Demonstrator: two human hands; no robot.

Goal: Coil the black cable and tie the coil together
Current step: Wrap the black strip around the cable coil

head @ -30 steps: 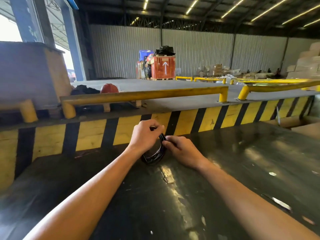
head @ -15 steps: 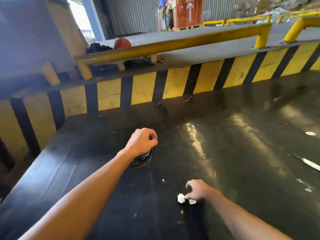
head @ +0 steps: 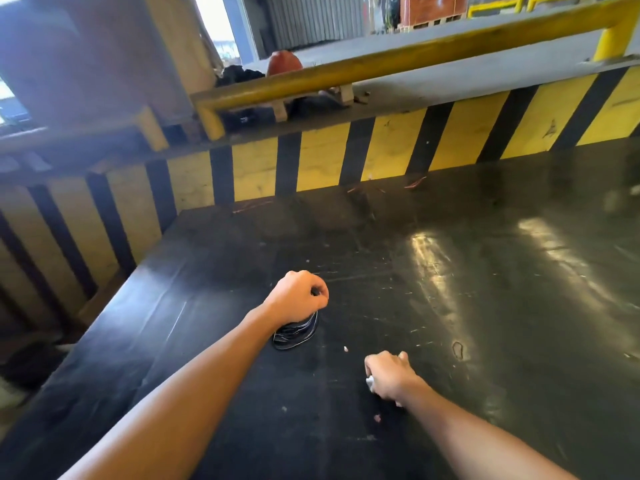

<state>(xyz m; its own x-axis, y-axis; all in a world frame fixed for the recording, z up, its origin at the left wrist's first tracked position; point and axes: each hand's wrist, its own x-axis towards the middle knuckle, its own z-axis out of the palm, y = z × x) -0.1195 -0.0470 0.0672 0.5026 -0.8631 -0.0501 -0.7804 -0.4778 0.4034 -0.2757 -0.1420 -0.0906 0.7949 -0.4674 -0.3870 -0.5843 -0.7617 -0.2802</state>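
Observation:
The black cable point(head: 296, 333) is wound into a small coil that rests on edge on the dark tabletop point(head: 485, 306). My left hand point(head: 298, 297) is closed over the coil's top and hides most of it. My right hand point(head: 389, 375) is apart from the coil, lower and to the right, with its fingers pinched on a small white piece point(head: 370, 382) lying at the table surface. What the white piece is I cannot make out.
A yellow and black striped wall point(head: 381, 154) runs along the far edge of the table, with a yellow rail point(head: 398, 60) above it. The table's left edge point(head: 114, 306) drops off to the floor. Small white crumbs point(head: 345, 348) lie near the coil.
One second ago both hands held the coil up. My right hand has let go and dropped to the white piece near me; my left hand has set the coil down on the table.

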